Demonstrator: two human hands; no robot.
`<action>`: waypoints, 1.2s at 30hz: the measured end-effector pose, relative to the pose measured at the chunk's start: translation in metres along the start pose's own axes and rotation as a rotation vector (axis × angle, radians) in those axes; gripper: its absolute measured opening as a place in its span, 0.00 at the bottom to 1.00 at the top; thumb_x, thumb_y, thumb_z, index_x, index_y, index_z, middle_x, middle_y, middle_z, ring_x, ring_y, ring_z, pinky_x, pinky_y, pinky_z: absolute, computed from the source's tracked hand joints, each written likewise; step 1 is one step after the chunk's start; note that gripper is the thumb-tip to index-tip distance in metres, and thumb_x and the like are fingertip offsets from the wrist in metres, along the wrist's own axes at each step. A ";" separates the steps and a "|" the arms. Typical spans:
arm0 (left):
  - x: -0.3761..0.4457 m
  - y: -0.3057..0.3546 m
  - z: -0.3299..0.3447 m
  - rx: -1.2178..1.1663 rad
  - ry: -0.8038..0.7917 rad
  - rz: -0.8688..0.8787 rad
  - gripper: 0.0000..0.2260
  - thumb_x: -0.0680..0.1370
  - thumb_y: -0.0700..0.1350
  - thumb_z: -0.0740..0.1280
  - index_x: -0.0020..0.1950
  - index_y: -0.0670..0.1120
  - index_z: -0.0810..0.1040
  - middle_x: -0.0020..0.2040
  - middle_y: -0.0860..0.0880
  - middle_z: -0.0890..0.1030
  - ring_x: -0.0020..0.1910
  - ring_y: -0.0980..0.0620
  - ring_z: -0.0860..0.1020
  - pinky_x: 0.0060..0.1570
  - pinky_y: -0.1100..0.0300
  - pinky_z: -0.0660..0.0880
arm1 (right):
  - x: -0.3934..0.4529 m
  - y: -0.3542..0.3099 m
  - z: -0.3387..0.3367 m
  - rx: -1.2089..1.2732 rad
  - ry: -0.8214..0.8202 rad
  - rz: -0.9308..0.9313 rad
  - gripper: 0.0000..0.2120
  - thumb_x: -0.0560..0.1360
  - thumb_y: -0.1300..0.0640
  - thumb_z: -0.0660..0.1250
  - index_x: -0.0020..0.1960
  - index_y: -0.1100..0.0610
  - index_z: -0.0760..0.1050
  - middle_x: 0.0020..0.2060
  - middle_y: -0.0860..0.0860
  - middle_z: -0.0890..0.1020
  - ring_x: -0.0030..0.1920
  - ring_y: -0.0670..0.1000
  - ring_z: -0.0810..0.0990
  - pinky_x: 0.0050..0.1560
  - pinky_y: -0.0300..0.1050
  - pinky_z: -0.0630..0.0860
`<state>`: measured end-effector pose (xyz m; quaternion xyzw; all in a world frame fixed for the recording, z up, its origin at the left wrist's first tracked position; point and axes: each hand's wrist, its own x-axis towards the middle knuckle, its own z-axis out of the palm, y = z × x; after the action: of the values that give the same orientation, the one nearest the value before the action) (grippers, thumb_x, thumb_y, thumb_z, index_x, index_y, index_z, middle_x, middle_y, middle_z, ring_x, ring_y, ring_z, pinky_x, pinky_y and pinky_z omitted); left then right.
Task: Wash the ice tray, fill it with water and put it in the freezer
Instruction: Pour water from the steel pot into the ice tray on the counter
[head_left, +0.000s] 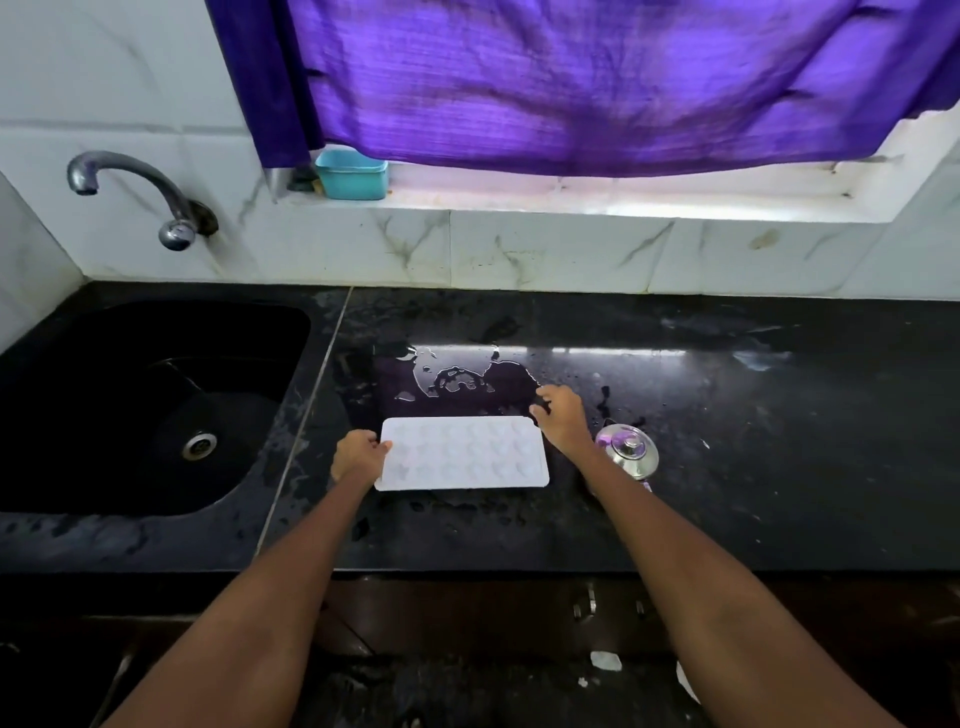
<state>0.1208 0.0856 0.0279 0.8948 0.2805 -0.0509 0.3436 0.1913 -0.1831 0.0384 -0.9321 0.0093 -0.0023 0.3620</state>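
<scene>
— Where's the ice tray (462, 453)?

— Flat on the wet black counter (727, 493), right of the sink (156, 405). The left hand (358, 457) pinches its left edge; the right hand (563, 418) curls over the far right corner.

— Filled?

— I can't tell; there's a puddle (457, 382) just behind it.

— So the lift?

— Keep it level, I'd say, both ends rising together, slowly, or the water slops out. Mind the steel pot (628, 449) beside the right wrist.
</scene>
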 end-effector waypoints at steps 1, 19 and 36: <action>0.000 0.000 0.000 0.018 0.035 -0.004 0.10 0.77 0.46 0.67 0.46 0.39 0.81 0.52 0.40 0.83 0.55 0.41 0.80 0.52 0.53 0.75 | 0.001 -0.002 -0.008 0.037 0.074 -0.020 0.11 0.71 0.66 0.65 0.53 0.68 0.77 0.50 0.65 0.80 0.52 0.63 0.79 0.56 0.51 0.73; -0.029 0.011 0.017 0.343 0.095 0.029 0.16 0.79 0.38 0.62 0.65 0.36 0.73 0.67 0.37 0.70 0.67 0.38 0.69 0.62 0.46 0.70 | -0.113 0.065 -0.072 -0.022 0.440 0.391 0.22 0.74 0.38 0.60 0.35 0.56 0.67 0.32 0.52 0.74 0.35 0.53 0.74 0.33 0.42 0.66; -0.020 0.016 0.016 0.300 0.051 -0.072 0.18 0.77 0.40 0.65 0.67 0.38 0.72 0.68 0.38 0.70 0.68 0.40 0.69 0.63 0.48 0.70 | -0.115 0.042 -0.026 0.764 0.560 0.568 0.24 0.71 0.47 0.69 0.24 0.59 0.68 0.22 0.52 0.71 0.26 0.47 0.66 0.29 0.41 0.63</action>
<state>0.1145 0.0557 0.0308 0.9264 0.3103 -0.0819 0.1969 0.0754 -0.2292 0.0296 -0.6589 0.3550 -0.1556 0.6446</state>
